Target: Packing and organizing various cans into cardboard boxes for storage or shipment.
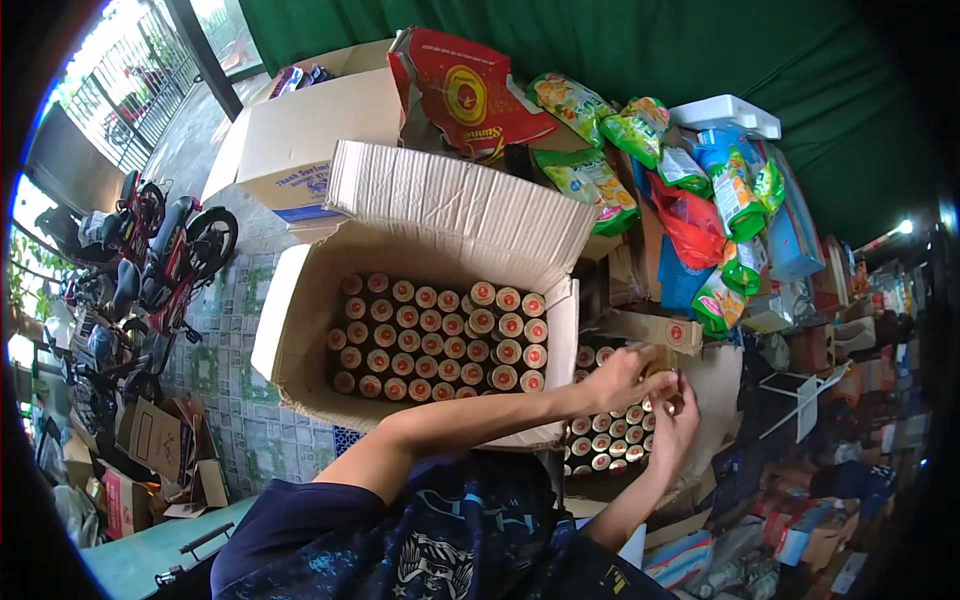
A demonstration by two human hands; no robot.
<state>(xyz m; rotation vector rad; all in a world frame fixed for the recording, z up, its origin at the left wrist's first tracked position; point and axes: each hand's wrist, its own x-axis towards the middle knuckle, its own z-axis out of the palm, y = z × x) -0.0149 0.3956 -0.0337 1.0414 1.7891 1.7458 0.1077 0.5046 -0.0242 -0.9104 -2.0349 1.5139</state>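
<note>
Both hands meet over the right-hand cardboard box (720,390), fingers close together. My left hand (626,381) reaches across from the left and grips a small tan, partly see-through object (661,360); its exact kind is unclear. My right hand (675,416) pinches near the lower edge of the same object. Beneath them stand rows of round-topped containers (600,442) with pale lids and red emblems. Directly before me a larger open carton (461,180) holds rows of similar containers (431,343), some at the right standing higher. My forearm covers part of its front edge.
Behind the carton are another cardboard box (315,127) and a torn red carton (480,90). Green snack bags (585,187) and a red plastic bag (690,225) lie at the back right. Motorbikes (169,262) stand on the tiled floor at left. Stacked goods (810,517) fill the right side.
</note>
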